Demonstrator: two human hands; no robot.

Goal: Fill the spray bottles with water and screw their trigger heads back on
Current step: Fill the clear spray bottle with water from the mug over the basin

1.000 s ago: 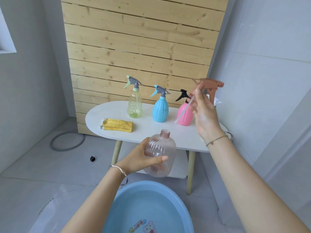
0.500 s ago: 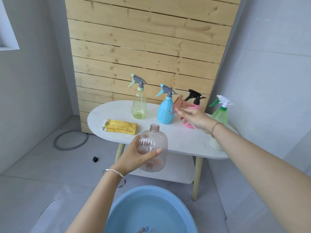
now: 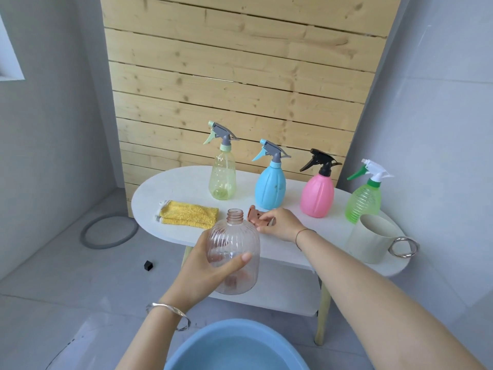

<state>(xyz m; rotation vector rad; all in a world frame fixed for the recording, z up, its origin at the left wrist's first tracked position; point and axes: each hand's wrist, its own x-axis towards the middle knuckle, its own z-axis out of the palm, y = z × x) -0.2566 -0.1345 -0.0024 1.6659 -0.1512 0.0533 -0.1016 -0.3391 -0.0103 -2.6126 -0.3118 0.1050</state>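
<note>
The left hand (image 3: 196,273) holds the clear pinkish bottle (image 3: 234,236) upright in the air, near the viewer and just in front of the desk (image 3: 170,188). Its fingers wrap round the ribbed body and the thumb lies across the front. The neck is open, with no head on it, and the bottle looks empty. It sits above the far rim of the blue basin (image 3: 234,323) on the floor, which is probably the water source, so keeping it low and upright suits a dip or a pour.

The right hand (image 3: 282,222) reaches to the near edge of the desk, its fingers curled round the brownish-pink trigger head (image 3: 254,216). The head rests on the desk just right of the bottle's neck, where it would be out of the way during filling yet easy to pick up again.

Along the far side of the desk stand four bottles with their heads on: a yellow-green bottle (image 3: 222,180), a blue bottle (image 3: 270,188), a pink bottle (image 3: 317,196) and a green bottle (image 3: 364,201). A folded yellow cloth (image 3: 189,216) lies to the left, handy for drips. A pale mug (image 3: 370,241) with a ring handle stands near the right end and could serve as a scoop.
</note>
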